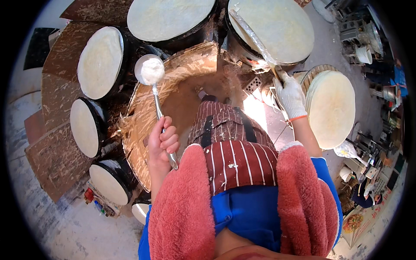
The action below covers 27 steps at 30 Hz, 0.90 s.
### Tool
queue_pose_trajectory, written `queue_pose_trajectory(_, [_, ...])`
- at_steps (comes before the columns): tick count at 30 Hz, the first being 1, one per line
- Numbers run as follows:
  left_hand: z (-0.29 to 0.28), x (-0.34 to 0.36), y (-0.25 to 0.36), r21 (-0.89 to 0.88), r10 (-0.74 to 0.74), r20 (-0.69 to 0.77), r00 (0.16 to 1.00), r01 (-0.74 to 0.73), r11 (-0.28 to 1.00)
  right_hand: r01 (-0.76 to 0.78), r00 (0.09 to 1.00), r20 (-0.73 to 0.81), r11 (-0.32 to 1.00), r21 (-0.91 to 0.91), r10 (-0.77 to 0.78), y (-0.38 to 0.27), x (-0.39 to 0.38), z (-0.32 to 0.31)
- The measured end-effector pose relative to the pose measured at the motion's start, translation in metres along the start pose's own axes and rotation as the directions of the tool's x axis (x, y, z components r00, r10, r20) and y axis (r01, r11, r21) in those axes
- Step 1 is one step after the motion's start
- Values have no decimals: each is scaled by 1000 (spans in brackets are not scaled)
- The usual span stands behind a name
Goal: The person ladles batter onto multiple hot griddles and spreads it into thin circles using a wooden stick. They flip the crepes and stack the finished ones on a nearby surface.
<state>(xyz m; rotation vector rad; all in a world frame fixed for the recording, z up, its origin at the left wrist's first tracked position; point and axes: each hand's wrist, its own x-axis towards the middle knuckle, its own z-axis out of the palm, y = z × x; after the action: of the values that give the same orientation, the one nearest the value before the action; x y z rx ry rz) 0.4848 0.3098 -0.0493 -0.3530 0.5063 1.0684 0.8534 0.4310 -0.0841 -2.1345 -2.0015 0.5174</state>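
The left hand (162, 141) is bare and curled tight around the handle of a ladle (150, 70), gripping near the handle's end so the bowl reaches far out. The bowl is kept level, which keeps its heap of white batter from spilling, and it hovers between the round griddles (100, 60) at the left and the brown, batter-streaked counter (143, 130) that rings the person. Those griddles sit in an arc, so that each lies within reach of one standing spot; every one in view is already covered by a thin pale sheet. Farther right, the right hand (290, 95), in a white glove, is closed on the handle of a long flat blade (255, 39), laid low across the far right griddle (277, 26), seemingly to get under the sheet there. Just right of that hand, a stack of finished sheets (331, 108) rests on a round tray, close by for dropping off.
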Motion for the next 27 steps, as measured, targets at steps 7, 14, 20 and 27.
queue_pose_trajectory(7, [-9,-10,1,-26,33,-5,999,-34,999,-116,993,-1,971,207,119,2,4,-4])
queue_pose_trajectory(14, [-17,-36,6,-170,79,112,991,-60,984,-70,989,145,839,540,-10,-17,-16,48])
queue_pose_trajectory(20, [-37,-88,40,-397,233,241,942,-123,910,-88,974,206,690,718,-90,-67,-8,108])
queue_pose_trajectory(27, [-58,-215,82,-52,627,295,721,-644,764,292,877,216,833,470,-429,-282,20,157])
